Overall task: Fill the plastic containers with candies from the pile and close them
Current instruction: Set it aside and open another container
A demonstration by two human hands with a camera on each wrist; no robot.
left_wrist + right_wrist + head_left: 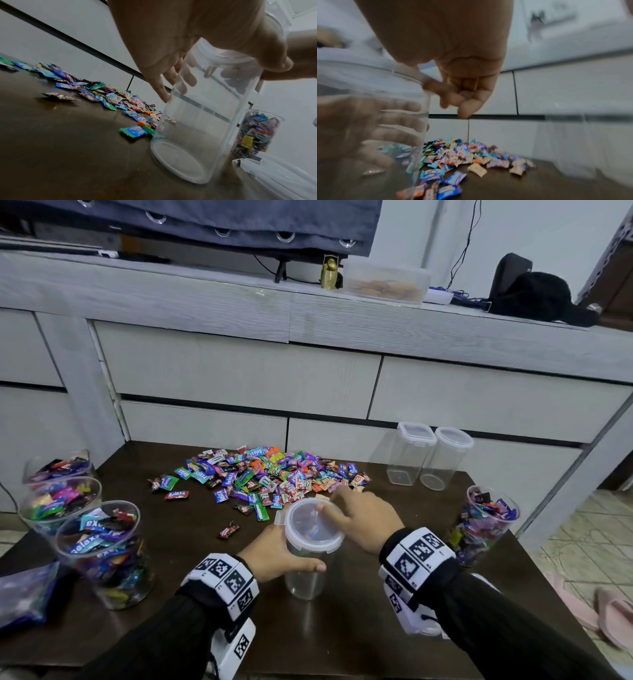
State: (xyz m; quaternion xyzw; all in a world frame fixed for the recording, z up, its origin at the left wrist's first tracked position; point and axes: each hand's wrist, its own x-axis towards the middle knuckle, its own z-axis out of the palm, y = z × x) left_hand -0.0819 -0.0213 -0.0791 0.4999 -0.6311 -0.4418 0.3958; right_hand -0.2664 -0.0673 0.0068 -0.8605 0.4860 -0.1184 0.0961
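Note:
An empty clear round container stands on the dark table with its clear lid on top. My left hand grips the container's body, thumb in front. My right hand holds the lid at its far right rim, thumb on top and fingers curled over the edge. The pile of wrapped candies lies just behind the container. In the right wrist view the container fills the left side, with my left fingers showing through it.
Three open containers full of candies stand at the table's left edge, and one more at the right. Two empty lidded containers stand at the back right. Grey drawers rise behind the table.

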